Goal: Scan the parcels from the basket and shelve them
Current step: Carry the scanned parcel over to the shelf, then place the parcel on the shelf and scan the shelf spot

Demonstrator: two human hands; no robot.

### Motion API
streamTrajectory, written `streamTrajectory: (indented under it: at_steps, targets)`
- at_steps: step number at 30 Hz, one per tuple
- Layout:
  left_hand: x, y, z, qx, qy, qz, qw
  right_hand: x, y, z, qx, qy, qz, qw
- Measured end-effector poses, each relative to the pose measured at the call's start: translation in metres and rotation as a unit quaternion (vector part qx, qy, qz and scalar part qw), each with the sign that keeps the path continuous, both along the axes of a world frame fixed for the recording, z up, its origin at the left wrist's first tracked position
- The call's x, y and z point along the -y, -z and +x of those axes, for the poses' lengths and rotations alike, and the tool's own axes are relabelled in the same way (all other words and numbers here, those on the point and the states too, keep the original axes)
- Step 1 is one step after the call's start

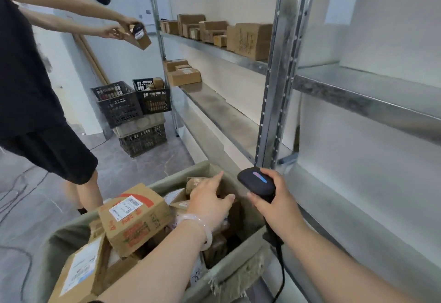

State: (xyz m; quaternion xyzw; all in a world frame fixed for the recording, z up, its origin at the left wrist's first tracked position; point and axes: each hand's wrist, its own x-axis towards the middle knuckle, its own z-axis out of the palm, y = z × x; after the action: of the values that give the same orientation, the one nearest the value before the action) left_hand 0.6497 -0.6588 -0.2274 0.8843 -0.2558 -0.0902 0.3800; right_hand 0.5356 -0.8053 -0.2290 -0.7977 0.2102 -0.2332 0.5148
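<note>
The left hand [210, 197], a pale bracelet [205, 229] on its wrist, reaches with straight, spread fingers over the small brown parcels [198, 183] at the far corner of the cloth-lined basket [229, 276]; contact is unclear. Just beside it, the right hand [278, 203] grips a black scanner [256, 181]. A red-printed carton [136, 217] lies tilted in the basket, beside the metal shelf [214, 112].

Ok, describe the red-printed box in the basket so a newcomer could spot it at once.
Find the cloth-lined basket beside the metal shelving. The box lies tilted atop the other parcels, left of the reaching left hand. Unlike those plainer brown ones, it bears bold red and orange print.
</note>
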Motion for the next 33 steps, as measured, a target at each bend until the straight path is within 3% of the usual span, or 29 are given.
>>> streamTrajectory:
  at_steps: [7,17,24,33]
  targets:
    - [0.027,-0.022,-0.083,0.102,0.188,0.010,0.977,-0.026,-0.011,-0.125,0.035,0.189,-0.038,0.981]
    - [0.092,-0.096,-0.262,0.170,0.401,-0.038,0.900,-0.037,-0.084,-0.328,0.099,0.401,-0.116,0.903]
    - [0.123,-0.171,-0.386,0.221,0.468,-0.115,0.848,-0.038,-0.150,-0.444,0.150,0.468,-0.182,0.851]
    - [0.152,-0.215,-0.514,0.199,0.495,-0.191,0.824,-0.014,-0.195,-0.586,0.176,0.507,-0.235,0.811]
